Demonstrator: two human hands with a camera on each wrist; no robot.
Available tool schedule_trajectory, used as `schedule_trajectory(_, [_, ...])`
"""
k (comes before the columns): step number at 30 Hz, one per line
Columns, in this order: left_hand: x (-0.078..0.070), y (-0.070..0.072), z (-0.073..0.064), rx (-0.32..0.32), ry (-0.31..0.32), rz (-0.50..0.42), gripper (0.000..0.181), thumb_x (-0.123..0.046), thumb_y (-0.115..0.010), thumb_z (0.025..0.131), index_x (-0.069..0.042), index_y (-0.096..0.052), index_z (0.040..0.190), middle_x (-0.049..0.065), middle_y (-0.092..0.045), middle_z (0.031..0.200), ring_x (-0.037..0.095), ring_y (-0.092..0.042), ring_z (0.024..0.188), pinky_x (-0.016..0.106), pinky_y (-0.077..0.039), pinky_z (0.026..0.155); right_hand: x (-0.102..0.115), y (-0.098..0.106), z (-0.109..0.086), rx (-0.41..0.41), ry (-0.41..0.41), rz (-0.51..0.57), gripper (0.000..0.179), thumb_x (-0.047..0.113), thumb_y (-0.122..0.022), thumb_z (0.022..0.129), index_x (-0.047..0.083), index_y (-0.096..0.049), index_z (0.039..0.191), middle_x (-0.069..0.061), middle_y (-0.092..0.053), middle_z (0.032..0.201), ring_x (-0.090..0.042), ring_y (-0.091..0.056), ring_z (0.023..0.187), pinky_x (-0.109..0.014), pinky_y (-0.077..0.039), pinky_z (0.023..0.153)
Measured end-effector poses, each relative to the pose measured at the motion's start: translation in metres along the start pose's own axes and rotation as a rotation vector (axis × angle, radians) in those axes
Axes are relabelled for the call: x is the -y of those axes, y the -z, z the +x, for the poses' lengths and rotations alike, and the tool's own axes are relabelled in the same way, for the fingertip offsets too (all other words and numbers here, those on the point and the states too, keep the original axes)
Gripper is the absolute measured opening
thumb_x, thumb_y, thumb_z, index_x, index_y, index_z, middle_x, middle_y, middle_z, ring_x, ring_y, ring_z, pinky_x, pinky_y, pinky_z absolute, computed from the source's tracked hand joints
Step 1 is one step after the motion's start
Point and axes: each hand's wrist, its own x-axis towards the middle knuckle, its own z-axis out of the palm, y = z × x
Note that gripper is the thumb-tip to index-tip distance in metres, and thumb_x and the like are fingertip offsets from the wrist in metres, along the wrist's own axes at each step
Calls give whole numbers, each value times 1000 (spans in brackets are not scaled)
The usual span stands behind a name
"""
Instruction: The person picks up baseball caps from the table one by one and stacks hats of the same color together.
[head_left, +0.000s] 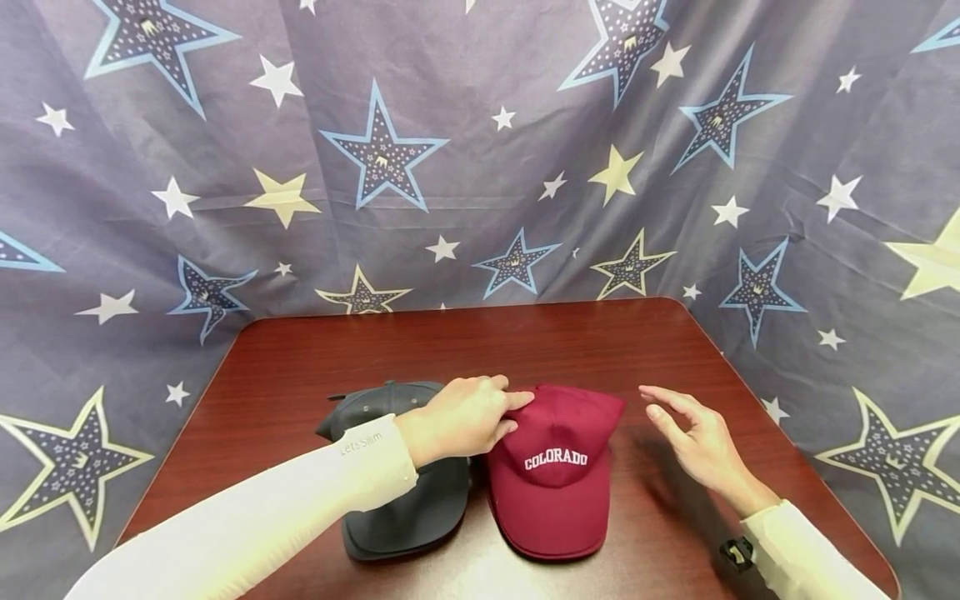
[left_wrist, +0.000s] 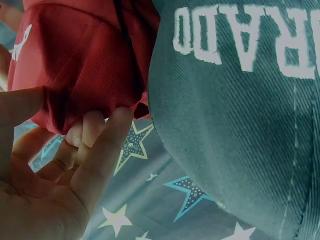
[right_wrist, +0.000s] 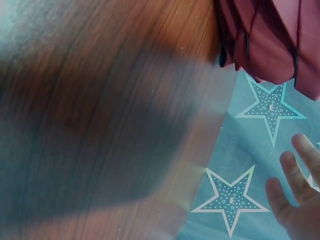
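A maroon baseball cap (head_left: 558,492) with white COLORADO lettering lies on the table, brim toward me. My left hand (head_left: 468,412) pinches the left side of its crown. In the left wrist view the thumb (left_wrist: 22,106) presses a crease into the maroon fabric (left_wrist: 95,65), and the fingers are at its edge. Beneath my left forearm sits a dark grey cap (head_left: 408,508), partly hidden; the left wrist view shows white letters on its crown (left_wrist: 220,100). To the right of the maroon cap, my right hand (head_left: 701,437) is held apart from it, fingers extended, holding nothing.
Both caps stand side by side near the front of the reddish-brown wooden table (head_left: 465,346). A grey curtain (head_left: 465,108) printed with stars hangs behind and along both sides. A small black object (head_left: 737,552) shows at the right wrist.
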Motion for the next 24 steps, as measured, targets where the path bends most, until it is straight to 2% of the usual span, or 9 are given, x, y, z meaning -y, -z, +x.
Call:
schedule_trajectory(12, [0, -7, 1, -10, -6, 7, 46, -28, -75, 93, -21, -66, 138, 8, -61, 98, 21, -66, 80, 38, -59, 66, 2, 0, 0, 0, 0, 4, 33, 11, -70, 98, 13, -71, 131, -4, -74, 119, 11, -55, 116, -6, -37, 94])
schedule_trajectory(19, [3, -3, -3, 8, 13, -52, 49, -32, -73, 95, -25, -63, 142, 13, -66, 119, 23, -67, 96, 41, -59, 75, 2, 0, 1, 3, -1, 2, 34, 11, -70, 98, 16, -71, 131, -4, -74, 119, 11, -55, 116, -6, -37, 94])
schedule_trajectory(24, [5, 2, -3, 0, 14, -67, 50, -37, -70, 97, -25, -61, 144, 15, -65, 125, 25, -67, 103, 42, -59, 79, 2, 0, 1, 4, -4, -4, 33, 11, -70, 98, 15, -71, 131, -3, -74, 119, 11, -55, 116, -7, -38, 94])
